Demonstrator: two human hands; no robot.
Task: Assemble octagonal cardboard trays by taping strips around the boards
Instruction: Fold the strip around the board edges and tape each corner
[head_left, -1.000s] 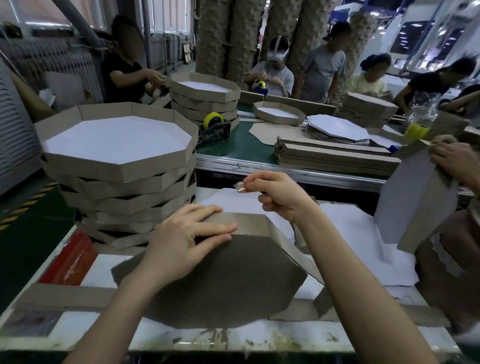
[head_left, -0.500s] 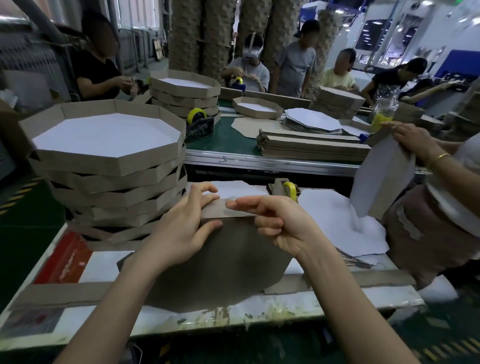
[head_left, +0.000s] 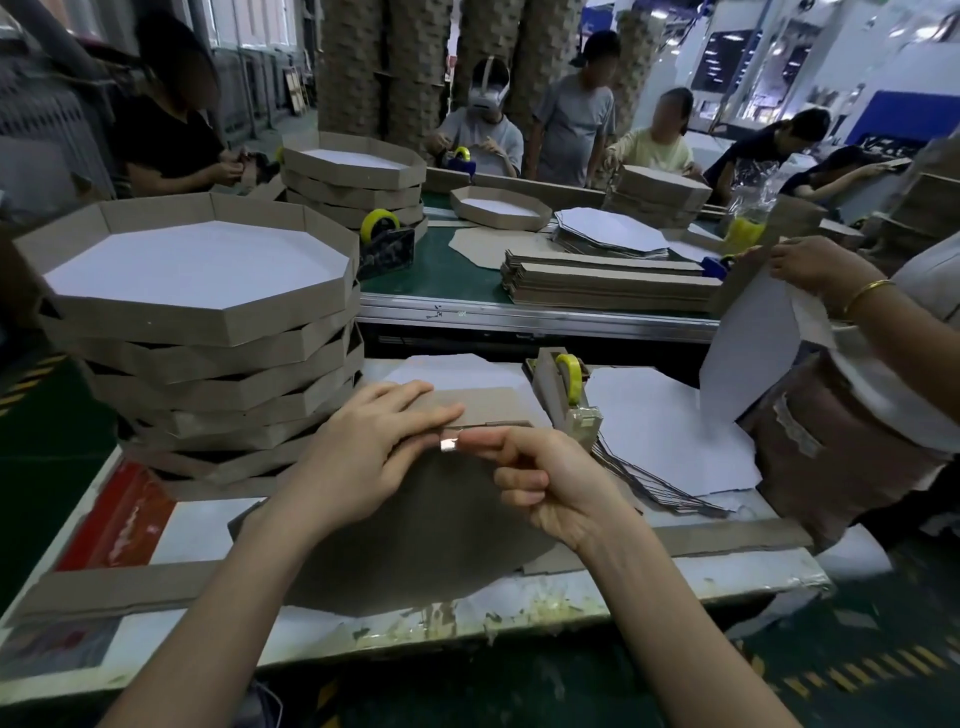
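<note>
1. Fingers of the right hand (head_left: 550, 483) have drawn in since half a second ago; then they lay stretched over the cardboard, and now thumb and forefinger pinch a short tape piece (head_left: 450, 445), the other fingers curled beneath.
2. Meanwhile the left hand (head_left: 374, 457) has hardly shifted; its fingers are straight and spread, pressing the strip (head_left: 485, 404) down where it meets the far edge of the board (head_left: 415, 540), fingertips just beside the tape.
3. That board lies brown side up on the worktable (head_left: 675, 582), near its front edge, with a stack of finished trays (head_left: 208, 332) to the left and the tape dispenser (head_left: 566, 395) just beyond the right hand.
4. To my eye the tape is arriving at the seam of strip and board; whether it already sticks there is hard to say, since it is small and glinting; I judge this an early joint, with most sides yet to be fixed.
5. No brand or label can be read; the dispenser's yellow roll shows no print, and the dark scrawl on the conveyor rail (head_left: 439, 313) is too small to make out.
</note>
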